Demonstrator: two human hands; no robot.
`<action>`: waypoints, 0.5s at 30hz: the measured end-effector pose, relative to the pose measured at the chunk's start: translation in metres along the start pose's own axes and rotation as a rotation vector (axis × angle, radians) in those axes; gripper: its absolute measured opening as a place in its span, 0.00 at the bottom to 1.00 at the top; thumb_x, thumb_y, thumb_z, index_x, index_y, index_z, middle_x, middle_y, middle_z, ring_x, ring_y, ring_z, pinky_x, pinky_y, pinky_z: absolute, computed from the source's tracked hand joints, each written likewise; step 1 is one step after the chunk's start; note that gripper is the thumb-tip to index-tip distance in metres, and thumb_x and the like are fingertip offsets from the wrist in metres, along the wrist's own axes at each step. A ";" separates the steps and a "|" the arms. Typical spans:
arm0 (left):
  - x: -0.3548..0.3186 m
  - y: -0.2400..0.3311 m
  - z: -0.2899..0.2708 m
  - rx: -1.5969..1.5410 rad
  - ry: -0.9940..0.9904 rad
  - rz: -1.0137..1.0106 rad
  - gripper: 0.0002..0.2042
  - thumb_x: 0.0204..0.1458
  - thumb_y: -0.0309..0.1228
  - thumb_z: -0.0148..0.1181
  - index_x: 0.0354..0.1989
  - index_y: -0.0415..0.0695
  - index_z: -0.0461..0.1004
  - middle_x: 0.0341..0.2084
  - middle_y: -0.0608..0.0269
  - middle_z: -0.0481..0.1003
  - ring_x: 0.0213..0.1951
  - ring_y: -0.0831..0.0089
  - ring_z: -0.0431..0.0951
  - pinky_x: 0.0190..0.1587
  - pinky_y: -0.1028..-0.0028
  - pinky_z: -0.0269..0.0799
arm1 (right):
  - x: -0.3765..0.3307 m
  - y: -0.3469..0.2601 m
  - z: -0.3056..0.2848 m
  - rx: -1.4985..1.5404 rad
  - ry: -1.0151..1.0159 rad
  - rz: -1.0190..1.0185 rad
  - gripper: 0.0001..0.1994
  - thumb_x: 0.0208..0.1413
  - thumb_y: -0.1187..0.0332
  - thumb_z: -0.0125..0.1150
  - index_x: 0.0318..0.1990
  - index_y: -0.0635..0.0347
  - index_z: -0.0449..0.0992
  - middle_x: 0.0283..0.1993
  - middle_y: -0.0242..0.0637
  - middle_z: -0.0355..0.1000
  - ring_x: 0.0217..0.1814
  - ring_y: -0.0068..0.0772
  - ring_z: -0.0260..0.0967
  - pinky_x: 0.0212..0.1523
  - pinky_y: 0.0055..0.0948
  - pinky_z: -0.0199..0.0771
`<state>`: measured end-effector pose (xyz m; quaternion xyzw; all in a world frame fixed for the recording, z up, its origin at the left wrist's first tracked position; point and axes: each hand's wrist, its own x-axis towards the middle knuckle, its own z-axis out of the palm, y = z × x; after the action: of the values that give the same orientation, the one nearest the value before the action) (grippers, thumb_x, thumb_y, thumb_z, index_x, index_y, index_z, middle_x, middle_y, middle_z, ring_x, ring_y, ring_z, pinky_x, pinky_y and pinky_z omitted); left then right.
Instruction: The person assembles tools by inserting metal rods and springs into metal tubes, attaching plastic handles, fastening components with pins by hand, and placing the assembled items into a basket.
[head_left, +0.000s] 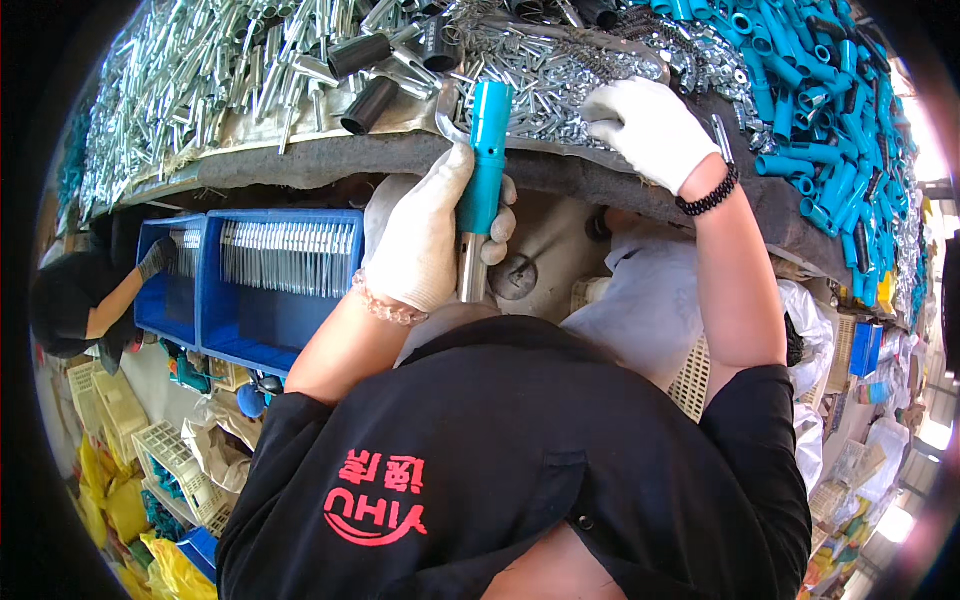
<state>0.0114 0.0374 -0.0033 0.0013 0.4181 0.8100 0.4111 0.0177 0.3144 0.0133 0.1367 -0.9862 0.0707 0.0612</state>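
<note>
My left hand, in a white glove, is closed round a teal tube held upright at the bench edge. From the tube's lower end a bare metal tube sticks out. Beside the teal tube's upper part shows a curved metal hook; whether it touches the tube I cannot tell. My right hand, also white-gloved, is over the heap of small metal pins. Its fingers are curled together, and whatever they may hold is hidden.
Long metal tubes lie heaped at the back left, with black sleeves nearby. Teal tubes pile up at the right. At the left stand blue bins with thin metal rods; another person's gloved hand reaches into one.
</note>
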 end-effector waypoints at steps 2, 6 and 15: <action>0.000 0.000 0.004 0.054 0.002 0.021 0.22 0.68 0.50 0.43 0.47 0.41 0.69 0.33 0.60 0.71 0.27 0.75 0.69 0.24 0.77 0.66 | -0.011 0.008 -0.001 0.016 0.031 0.025 0.10 0.55 0.62 0.61 0.38 0.57 0.80 0.36 0.43 0.77 0.44 0.49 0.74 0.49 0.42 0.73; 0.007 0.001 0.007 0.165 -0.047 -0.017 0.22 0.67 0.50 0.45 0.46 0.40 0.70 0.31 0.61 0.71 0.27 0.75 0.71 0.25 0.76 0.68 | -0.026 0.005 -0.012 0.210 0.199 0.188 0.11 0.56 0.64 0.61 0.42 0.61 0.81 0.42 0.44 0.79 0.47 0.44 0.76 0.50 0.36 0.75; 0.012 -0.012 0.019 0.151 -0.125 0.004 0.24 0.68 0.46 0.42 0.60 0.38 0.67 0.37 0.61 0.73 0.28 0.75 0.74 0.25 0.77 0.72 | -0.039 -0.091 -0.006 0.763 0.445 0.307 0.05 0.52 0.71 0.67 0.36 0.61 0.81 0.36 0.39 0.78 0.39 0.32 0.77 0.43 0.27 0.76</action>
<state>0.0177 0.0623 -0.0030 0.0835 0.4518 0.7752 0.4335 0.0810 0.2392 0.0244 -0.0164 -0.8614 0.4642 0.2054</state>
